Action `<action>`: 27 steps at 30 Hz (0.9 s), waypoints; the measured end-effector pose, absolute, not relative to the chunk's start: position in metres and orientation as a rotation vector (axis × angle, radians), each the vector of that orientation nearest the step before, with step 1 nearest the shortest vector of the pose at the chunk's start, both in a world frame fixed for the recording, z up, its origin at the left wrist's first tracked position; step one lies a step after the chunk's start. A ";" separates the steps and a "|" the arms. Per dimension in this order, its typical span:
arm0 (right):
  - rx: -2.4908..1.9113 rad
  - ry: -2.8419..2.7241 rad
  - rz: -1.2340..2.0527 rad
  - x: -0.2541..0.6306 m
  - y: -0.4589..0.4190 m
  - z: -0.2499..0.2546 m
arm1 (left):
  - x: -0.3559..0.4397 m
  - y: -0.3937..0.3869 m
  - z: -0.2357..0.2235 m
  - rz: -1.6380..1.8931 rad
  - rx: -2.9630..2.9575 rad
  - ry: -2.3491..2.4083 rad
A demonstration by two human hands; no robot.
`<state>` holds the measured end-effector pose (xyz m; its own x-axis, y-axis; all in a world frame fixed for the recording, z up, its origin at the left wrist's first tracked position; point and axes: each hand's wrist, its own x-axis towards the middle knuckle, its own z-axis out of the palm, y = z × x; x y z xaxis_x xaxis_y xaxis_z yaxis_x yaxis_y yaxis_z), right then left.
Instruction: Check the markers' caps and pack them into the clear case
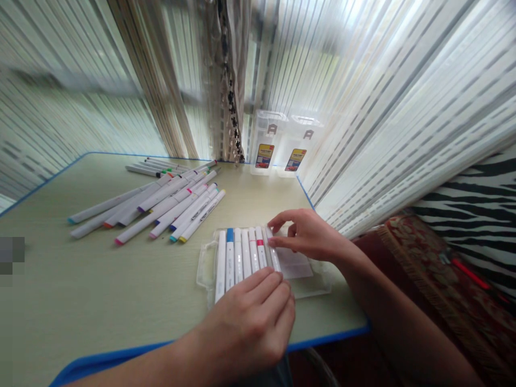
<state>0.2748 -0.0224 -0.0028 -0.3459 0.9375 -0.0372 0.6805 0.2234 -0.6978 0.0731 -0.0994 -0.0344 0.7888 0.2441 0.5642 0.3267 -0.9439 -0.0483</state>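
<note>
A clear plastic case [203,263] lies open on the table with several white markers side by side in it, among them a blue-banded marker [229,260] and a red-banded marker [260,252]. At the right end of that row is a white marker [274,257]. My right hand [304,232] pinches its far end between thumb and fingers. My left hand [258,312] is closed at its near end, the fingertips partly hidden, and covers the lower part of the row. Right of the marker, a pale sheet [296,263] shows in the case.
A loose pile of white markers [161,204] with coloured ends lies on the table's [100,290] left and far side. Two clear cases with labels [264,156] [296,160] stand upright at the far edge. String curtains [363,107] hang behind. A zebra-striped cloth [475,193] is at right.
</note>
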 end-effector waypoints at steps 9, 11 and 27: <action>-1.450 -2.114 0.955 0.281 -0.024 -0.006 | 0.075 -0.096 -0.031 -0.958 -2.832 -0.495; -1.455 -2.109 0.990 0.281 -0.024 -0.006 | 0.076 -0.095 -0.031 -0.990 -2.813 -0.512; -1.470 -2.162 0.925 0.282 -0.024 -0.005 | 0.074 -0.095 -0.026 -0.873 -2.845 -0.459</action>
